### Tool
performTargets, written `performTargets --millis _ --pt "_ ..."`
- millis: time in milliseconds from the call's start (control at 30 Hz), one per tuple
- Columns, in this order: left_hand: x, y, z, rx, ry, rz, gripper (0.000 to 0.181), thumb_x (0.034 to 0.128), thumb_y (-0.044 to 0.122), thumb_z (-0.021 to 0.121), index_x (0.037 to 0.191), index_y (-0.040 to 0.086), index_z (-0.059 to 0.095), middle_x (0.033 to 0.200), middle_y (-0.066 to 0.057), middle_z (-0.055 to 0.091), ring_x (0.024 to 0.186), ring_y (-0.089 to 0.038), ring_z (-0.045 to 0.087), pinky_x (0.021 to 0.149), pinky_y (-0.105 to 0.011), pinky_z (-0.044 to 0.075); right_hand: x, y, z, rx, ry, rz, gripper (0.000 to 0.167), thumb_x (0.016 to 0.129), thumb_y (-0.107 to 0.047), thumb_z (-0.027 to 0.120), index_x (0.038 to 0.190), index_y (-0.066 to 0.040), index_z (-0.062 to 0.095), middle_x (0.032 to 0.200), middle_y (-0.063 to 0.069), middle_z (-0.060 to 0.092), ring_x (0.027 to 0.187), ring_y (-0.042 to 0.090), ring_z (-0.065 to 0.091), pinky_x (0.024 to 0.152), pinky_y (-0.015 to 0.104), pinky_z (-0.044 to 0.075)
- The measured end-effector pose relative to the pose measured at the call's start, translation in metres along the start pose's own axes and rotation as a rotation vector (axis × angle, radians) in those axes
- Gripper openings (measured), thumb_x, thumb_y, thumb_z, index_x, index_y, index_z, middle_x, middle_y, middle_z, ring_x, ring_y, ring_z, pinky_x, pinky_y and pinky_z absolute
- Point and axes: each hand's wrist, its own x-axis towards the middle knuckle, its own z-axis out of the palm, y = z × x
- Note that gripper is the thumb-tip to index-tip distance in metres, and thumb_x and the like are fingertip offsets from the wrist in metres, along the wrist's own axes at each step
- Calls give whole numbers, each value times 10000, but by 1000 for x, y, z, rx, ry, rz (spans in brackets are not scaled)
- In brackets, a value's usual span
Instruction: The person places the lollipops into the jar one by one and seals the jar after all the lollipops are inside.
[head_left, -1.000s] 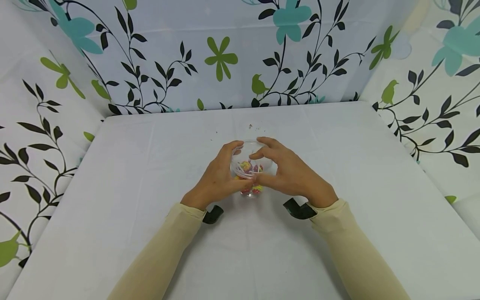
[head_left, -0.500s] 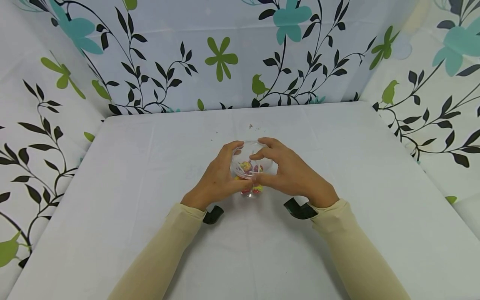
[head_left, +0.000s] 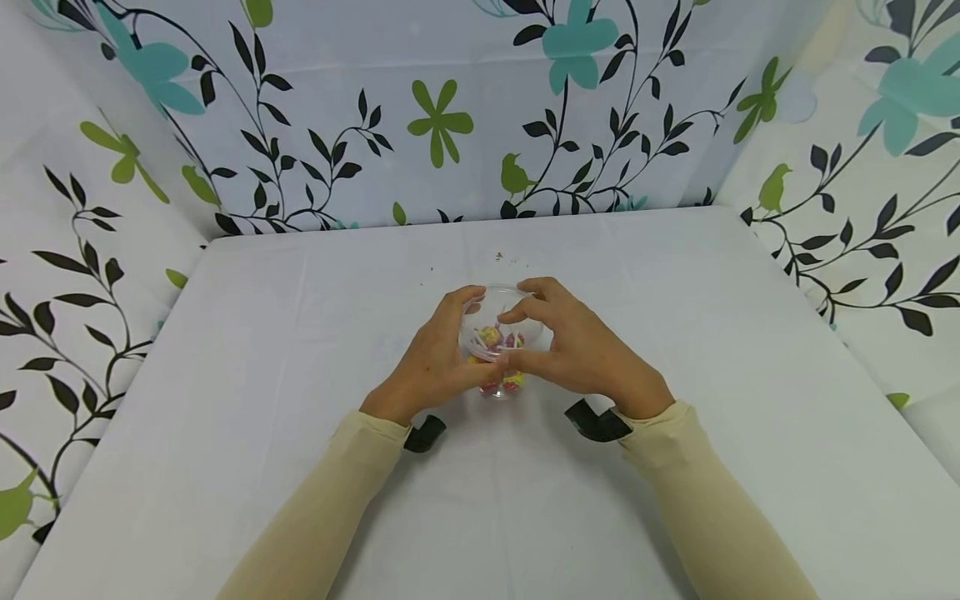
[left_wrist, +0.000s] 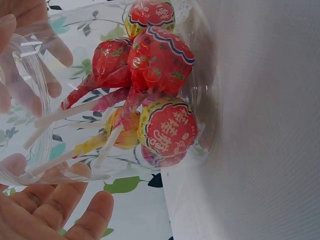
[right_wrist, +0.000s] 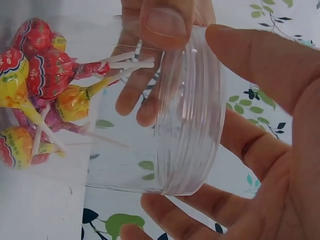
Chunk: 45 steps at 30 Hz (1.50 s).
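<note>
A clear round jar (right_wrist: 120, 172) stands upright on the white table. Several lollipops (left_wrist: 167, 127) in red and yellow wrappers lie in its lower part, their white sticks pointing mostly upward. At its mouth sits a transparent lid (right_wrist: 202, 110) with a ridged rim. My left hand (head_left: 427, 360) grips the jar near the top from the left, its thumb lying along the near side. From the right, my right hand (head_left: 581, 346) holds the lid between thumb and curved fingers. In the head view, both hands hide much of the jar's sides.
The white-covered table (head_left: 300, 500) spreads around the jar. Tiny dark specks (head_left: 499, 257) lie just beyond it. Cloth walls (head_left: 322, 100) with leaf and flower prints enclose the back and both sides.
The head view has shifted very slightly. Both hands keep the same hold on the jar and lid, with no clear movement.
</note>
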Motion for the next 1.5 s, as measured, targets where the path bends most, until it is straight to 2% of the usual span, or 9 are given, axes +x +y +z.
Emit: performTargets --millis 100,300,500,733,833,933,1133,1333,1500 --pt "0 0 0 -2 -1 2 970 822 351 860 1582 181 282 1528 -110 465 1421 -325 495 985 -510 527 0 0 0 -8 5 8 436 879 -355 846 1241 -143 727 1525 120 440 1364 329 504 1080 533 478" --pt "1 -1 -1 -7 -3 7 987 814 344 880 1581 176 282 1521 -128 471 1414 -340 494 997 -517 522 -1 0 -2 -4 -18 -1 401 890 -277 795 1249 -117 712 1632 116 388 1490 355 401 1151 578 397" --pt "0 -1 0 9 -7 6 977 831 383 863 1586 160 284 1529 -117 459 1419 -329 493 1018 -519 516 0 0 1 -8 6 9 427 878 -340 851 1231 -133 728 1508 130 451 1323 324 535 1052 507 502" --pt "1 -2 0 11 -5 18 987 819 362 876 1582 154 286 1530 -115 464 1422 -321 491 1046 -529 495 -1 0 1 -16 -7 -11 372 895 -285 804 1217 -124 711 1622 129 400 1472 358 427 1140 573 411" --pt "1 -2 1 9 -3 28 973 821 352 861 1582 153 289 1531 -104 456 1424 -316 488 1063 -530 483 -1 -1 2 -10 10 4 387 882 -297 839 1208 -127 720 1547 137 441 1353 359 538 1076 538 482" --pt "1 -3 1 3 0 34 965 818 327 855 1582 151 292 1531 -101 454 1426 -316 486 1077 -534 470 0 -2 3 -13 17 15 405 872 -314 852 1208 -130 722 1496 136 447 1268 346 580 1030 514 520" --pt "1 -3 1 3 3 29 969 826 332 866 1583 148 290 1537 -114 458 1428 -315 484 1062 -533 481 0 -2 3 -30 7 -14 396 886 -306 813 1218 -117 709 1613 132 411 1452 363 452 1127 563 433" --pt "1 -2 0 0 2 33 981 803 309 870 1583 151 296 1560 -94 438 1439 -284 472 1120 -552 427 0 -3 6 -41 49 -1 449 857 -355 862 1213 -117 726 1467 142 472 1258 334 570 1020 515 521" --pt "1 -2 1 5 -1 20 978 819 338 868 1584 147 289 1545 -107 449 1435 -289 473 1074 -525 471 0 -2 4 -56 24 -7 421 877 -325 825 1221 -112 709 1569 134 446 1405 346 495 1102 552 458"
